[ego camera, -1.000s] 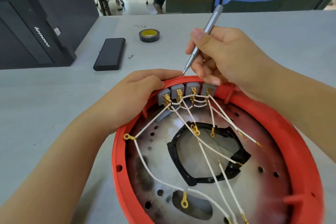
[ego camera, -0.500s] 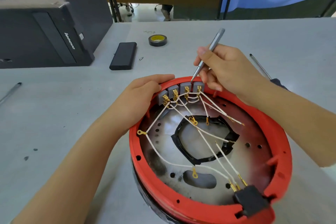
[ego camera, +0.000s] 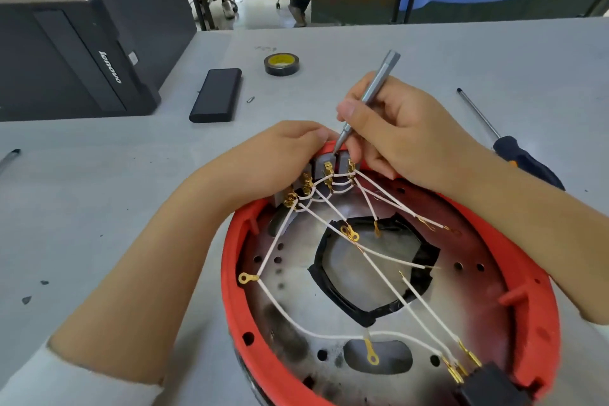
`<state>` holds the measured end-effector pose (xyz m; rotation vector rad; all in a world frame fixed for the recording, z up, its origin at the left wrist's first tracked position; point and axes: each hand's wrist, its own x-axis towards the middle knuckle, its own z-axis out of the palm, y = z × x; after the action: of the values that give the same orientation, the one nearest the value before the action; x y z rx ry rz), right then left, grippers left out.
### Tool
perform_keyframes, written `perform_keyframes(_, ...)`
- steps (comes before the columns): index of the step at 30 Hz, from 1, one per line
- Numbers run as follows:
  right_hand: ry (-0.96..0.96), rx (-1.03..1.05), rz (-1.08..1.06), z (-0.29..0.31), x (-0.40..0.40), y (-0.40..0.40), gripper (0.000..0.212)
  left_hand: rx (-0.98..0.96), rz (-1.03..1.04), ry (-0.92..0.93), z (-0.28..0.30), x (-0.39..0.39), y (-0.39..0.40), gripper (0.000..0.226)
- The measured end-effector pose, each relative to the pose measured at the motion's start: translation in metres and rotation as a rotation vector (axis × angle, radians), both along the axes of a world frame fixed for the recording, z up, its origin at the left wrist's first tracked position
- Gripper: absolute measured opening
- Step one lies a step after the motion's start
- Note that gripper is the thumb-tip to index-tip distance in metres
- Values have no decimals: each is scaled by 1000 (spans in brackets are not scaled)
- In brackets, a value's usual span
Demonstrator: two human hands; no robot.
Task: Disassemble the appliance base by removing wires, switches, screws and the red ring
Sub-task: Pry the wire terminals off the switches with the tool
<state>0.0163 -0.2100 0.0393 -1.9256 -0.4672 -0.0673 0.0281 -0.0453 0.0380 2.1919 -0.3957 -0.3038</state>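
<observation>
The appliance base lies upside down in front of me, a red ring [ego camera: 540,313] around a scorched metal plate [ego camera: 296,316] with a black-edged middle opening. White wires [ego camera: 329,334] with gold terminals run from a row of grey switches [ego camera: 324,168] at the far rim to a black connector block [ego camera: 487,382] at the near right. My left hand [ego camera: 280,155] grips the far rim and the switches. My right hand [ego camera: 398,128] holds a thin silver screwdriver [ego camera: 372,92] like a pen, its tip on top of the switch row.
A black-handled screwdriver [ego camera: 514,155] lies to the right on the grey table [ego camera: 99,208]. Behind are a roll of black tape [ego camera: 281,64], a flat black case [ego camera: 216,95], a small bit [ego camera: 250,99] and a black Lenovo computer [ego camera: 75,56] at the far left.
The view has pulled back and the base now shows whole. The silver screwdriver's tip has come down from the rim onto the switch row; my left hand stays on the rim.
</observation>
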Motion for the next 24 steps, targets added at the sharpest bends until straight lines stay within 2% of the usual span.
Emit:
perform_keyframes(6, -63, -82, 9, -4, 2, -1, 20, -40, -54, -11, -6, 2, 7, 32)
perform_keyframes(17, -153, -128, 38, -2, -4, 1, 19, -25, -39, -33, -8, 2, 8, 33)
perform_keyframes(21, -252, -218, 14, -3, -9, 3, 16, 4, -60, -16, -7, 0, 8, 33)
perform_keyframes(24, -197, -193, -14, -1, -5, 4, 18, -4, -44, -24, -5, 0, 7, 31)
